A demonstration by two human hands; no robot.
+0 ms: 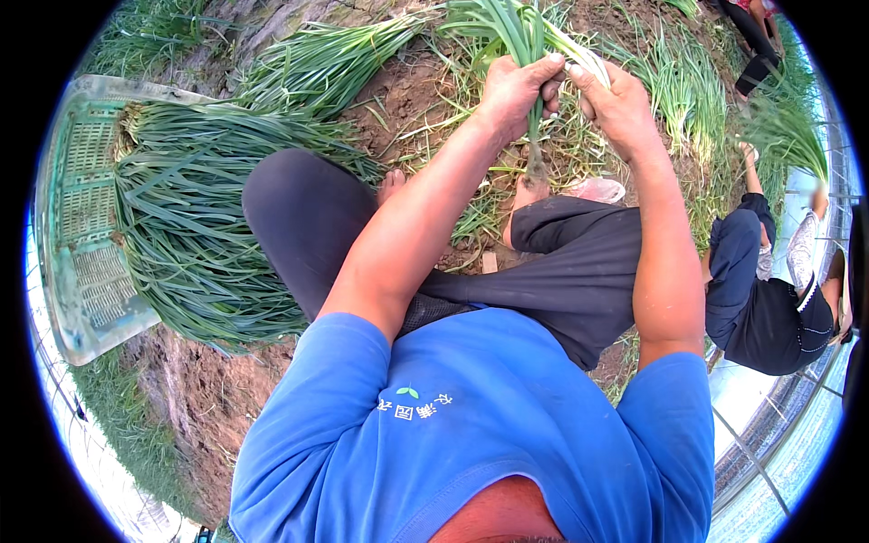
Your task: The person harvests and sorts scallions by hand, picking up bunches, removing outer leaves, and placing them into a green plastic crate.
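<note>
My left hand (519, 88) is closed around a small bunch of green leafy stalks (519, 30), its roots hanging down near my bare foot. Close to its right, my right hand (614, 102) pinches pale stalks (580, 51) that bend over from the same leafy top. The fingertips of both hands nearly meet. Beyond my left knee, a large pile of long green leaves (204, 210), probably garlic chives, lies with its root ends in a green plastic crate (88, 183). Another tied bundle of leaves (333, 61) rests on the soil above the pile.
Loose leaves and trimmings (475, 217) litter the soil between my feet. More green stalks (686, 95) lie at the upper right, and a piece of clear plastic (597, 189) is by my foot. A co-worker (774, 319) sits at the right, holding up a bunch; another person's legs show at the top right.
</note>
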